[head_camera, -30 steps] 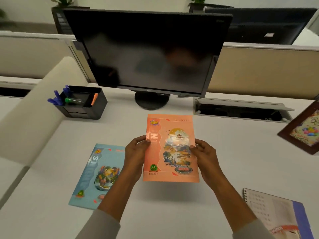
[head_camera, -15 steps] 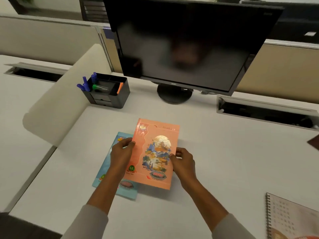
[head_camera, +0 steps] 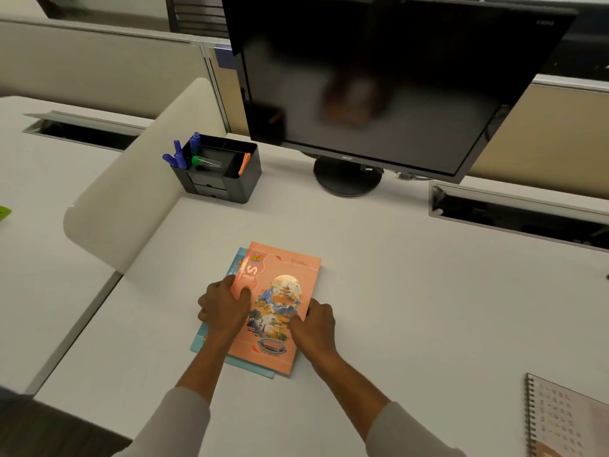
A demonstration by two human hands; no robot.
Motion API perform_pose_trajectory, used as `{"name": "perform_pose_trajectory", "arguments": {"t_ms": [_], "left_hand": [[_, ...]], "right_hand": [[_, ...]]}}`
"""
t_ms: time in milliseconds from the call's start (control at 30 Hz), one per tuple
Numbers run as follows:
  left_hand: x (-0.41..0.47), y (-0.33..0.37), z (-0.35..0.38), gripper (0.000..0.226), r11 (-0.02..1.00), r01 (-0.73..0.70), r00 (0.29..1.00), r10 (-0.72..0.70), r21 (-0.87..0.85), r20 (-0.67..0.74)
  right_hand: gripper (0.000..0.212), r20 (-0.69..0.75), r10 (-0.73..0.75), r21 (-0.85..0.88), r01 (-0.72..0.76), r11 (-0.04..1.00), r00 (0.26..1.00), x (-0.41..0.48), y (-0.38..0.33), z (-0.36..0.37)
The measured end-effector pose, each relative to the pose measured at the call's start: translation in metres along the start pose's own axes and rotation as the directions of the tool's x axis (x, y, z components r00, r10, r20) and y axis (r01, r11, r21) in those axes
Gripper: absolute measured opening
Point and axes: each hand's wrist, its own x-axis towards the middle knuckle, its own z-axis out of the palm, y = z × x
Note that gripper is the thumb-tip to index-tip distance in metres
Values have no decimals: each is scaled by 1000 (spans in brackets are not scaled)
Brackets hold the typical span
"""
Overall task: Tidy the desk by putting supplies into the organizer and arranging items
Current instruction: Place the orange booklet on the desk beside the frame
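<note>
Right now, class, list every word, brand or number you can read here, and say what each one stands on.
"acer": monitor, lower bezel.
"NEW": orange notebook, yellow badge at its top left.
"S": the same cover, a large white letter just below the badge; likely, but slightly blurred.
Too blurred to read: the orange notebook's top-right script and its oval badge near the bottom; the small print on the spiral notebook.
</note>
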Motion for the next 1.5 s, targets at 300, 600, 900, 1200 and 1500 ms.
{"name": "perform_pose_trajectory", "arguments": {"t_ms": [300, 600, 900, 1200, 1500], "left_hand": [[5, -7, 6, 55, 999, 0, 1000, 0, 35, 0], [24, -2, -7, 35, 991, 34, 999, -33, -130, 15], [17, 17, -33, 28, 810, 175, 965, -30, -559, 259], [-24, 83, -30, 25, 600, 194, 894, 218, -776, 392], [-63, 160, 1, 24, 477, 29, 839, 465, -878, 281]], "right_hand": [[37, 55, 44, -93, -39, 995, 998, -7, -23, -6], [31, 82, 51, 45, -55, 997, 995, -8, -23, -5], [23, 47, 151, 368, -158, 916, 987, -2, -5, -34], [31, 85, 76, 672, -114, 731, 993, -6, -17, -139], [24, -396, -91, 517, 304, 800, 914, -9, -22, -236]]}}
